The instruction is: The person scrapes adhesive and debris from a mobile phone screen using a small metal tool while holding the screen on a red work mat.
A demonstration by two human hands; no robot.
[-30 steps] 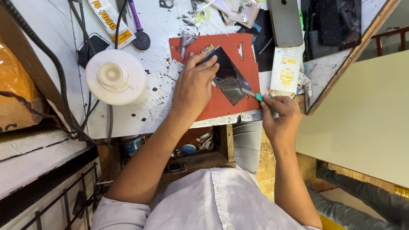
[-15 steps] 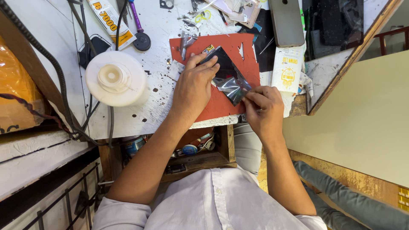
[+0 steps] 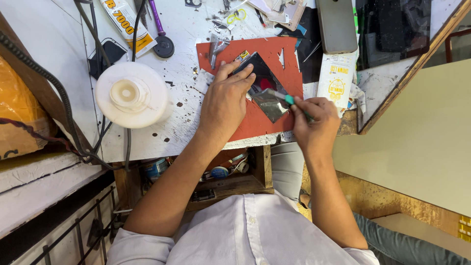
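A dark phone screen panel lies tilted on a red mat on the white workbench. My left hand presses down on the panel's left side with fingers spread over it. My right hand grips a thin tool with a green handle, whose tip touches the panel near its lower middle. A shiny film-like patch shows on the panel's lower end.
A white round spool stands left of the mat. A glue tube, a purple-handled tool, a grey phone, a yellow-and-white packet and small parts lie at the back. Cables run at left. An open shelf sits under the bench.
My right hand moved from the bench's front edge up onto the panel, then shifted slightly right, with the tool tip now on the panel. My left hand stayed pressing the panel.
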